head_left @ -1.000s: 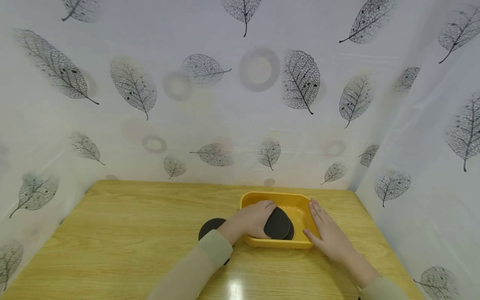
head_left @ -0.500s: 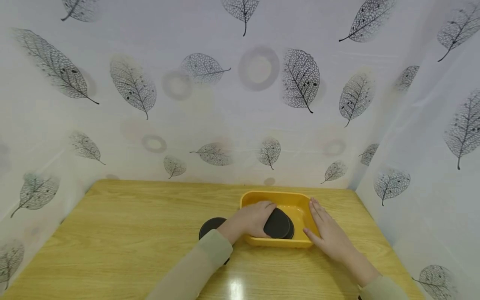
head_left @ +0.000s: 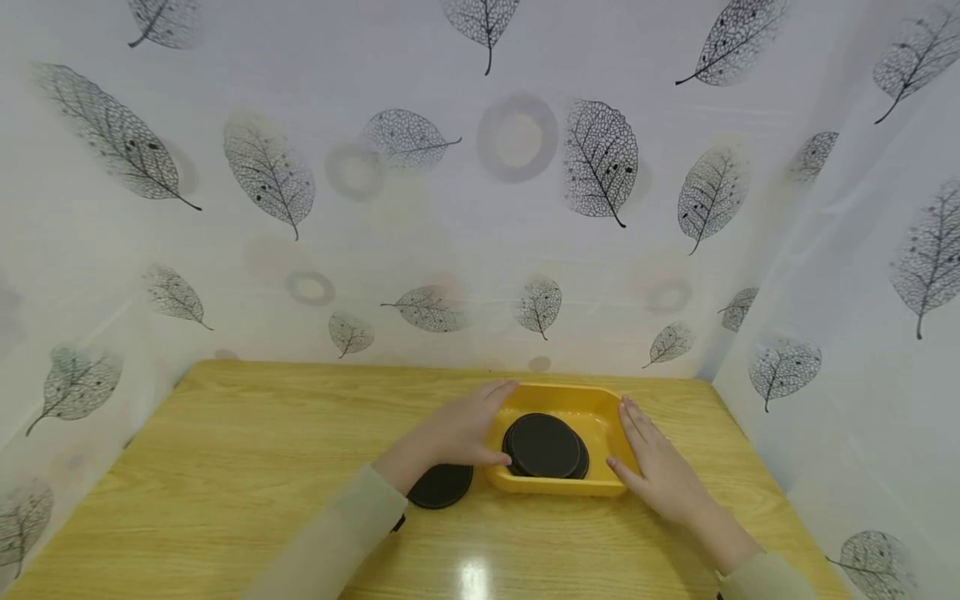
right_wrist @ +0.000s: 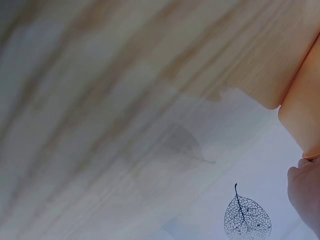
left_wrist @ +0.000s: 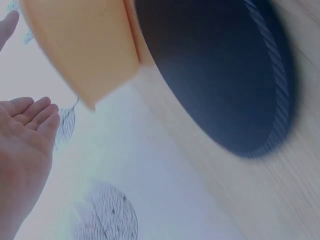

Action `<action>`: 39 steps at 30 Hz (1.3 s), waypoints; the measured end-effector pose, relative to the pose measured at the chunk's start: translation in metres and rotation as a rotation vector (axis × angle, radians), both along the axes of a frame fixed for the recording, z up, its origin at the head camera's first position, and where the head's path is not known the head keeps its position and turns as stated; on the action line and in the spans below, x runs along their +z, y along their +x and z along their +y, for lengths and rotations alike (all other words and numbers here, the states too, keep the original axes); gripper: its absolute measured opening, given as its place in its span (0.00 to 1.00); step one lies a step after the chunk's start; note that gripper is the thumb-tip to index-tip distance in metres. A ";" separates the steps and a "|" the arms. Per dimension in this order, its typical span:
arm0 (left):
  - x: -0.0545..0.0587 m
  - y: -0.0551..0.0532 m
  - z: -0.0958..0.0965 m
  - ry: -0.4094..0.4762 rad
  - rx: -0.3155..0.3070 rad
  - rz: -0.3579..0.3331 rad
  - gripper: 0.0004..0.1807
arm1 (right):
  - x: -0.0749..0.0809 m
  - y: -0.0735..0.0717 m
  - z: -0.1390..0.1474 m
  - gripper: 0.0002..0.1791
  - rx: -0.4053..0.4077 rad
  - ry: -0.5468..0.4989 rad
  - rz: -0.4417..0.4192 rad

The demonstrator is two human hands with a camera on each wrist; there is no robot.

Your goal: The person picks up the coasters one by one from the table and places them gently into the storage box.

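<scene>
Black round coasters (head_left: 546,446) lie stacked inside a yellow plastic bin (head_left: 558,487), a little left of its middle. My left hand (head_left: 459,429) is at the bin's left end with fingers spread, holding nothing; whether it touches the rim cannot be told. Beneath that hand and wrist, another black coaster (head_left: 441,489) lies on the table, partly covered. It looms large in the left wrist view, where a stitched edge shows on the coaster (left_wrist: 215,75). Against the bin's right end, my right hand (head_left: 660,471) rests with straight fingers along the rim.
The wood-grain table (head_left: 300,433) stretches to the left and in front of the bin. A white curtain (head_left: 480,225) printed with dark leaves hangs behind the table and along both sides.
My left hand has let go of the coasters in the bin and moved left to the bin's left end. More of the stack now shows. The right hand has stayed in place.
</scene>
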State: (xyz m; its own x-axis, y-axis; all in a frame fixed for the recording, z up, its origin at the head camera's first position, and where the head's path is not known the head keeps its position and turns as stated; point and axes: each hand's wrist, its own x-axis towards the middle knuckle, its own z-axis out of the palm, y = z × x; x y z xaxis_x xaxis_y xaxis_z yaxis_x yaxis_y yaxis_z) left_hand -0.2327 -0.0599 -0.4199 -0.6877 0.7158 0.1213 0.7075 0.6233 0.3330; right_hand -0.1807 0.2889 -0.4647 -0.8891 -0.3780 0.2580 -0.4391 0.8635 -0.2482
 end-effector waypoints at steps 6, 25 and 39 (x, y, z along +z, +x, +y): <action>0.004 0.013 -0.033 0.027 0.013 0.038 0.60 | 0.000 0.000 0.001 0.47 0.001 -0.002 -0.003; -0.043 0.041 -0.096 -0.054 0.102 -0.074 0.69 | 0.000 0.002 0.001 0.46 0.013 -0.019 0.011; -0.046 0.036 -0.094 -0.094 0.116 -0.183 0.67 | -0.002 0.000 -0.001 0.47 0.003 -0.018 0.003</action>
State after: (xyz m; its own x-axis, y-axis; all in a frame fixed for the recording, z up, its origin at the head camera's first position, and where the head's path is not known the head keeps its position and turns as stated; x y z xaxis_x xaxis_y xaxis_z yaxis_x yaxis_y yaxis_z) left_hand -0.1965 -0.1538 -0.4663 -0.7702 0.6332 -0.0761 0.5629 0.7311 0.3856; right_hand -0.1809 0.2881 -0.4663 -0.8873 -0.3757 0.2673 -0.4423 0.8575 -0.2627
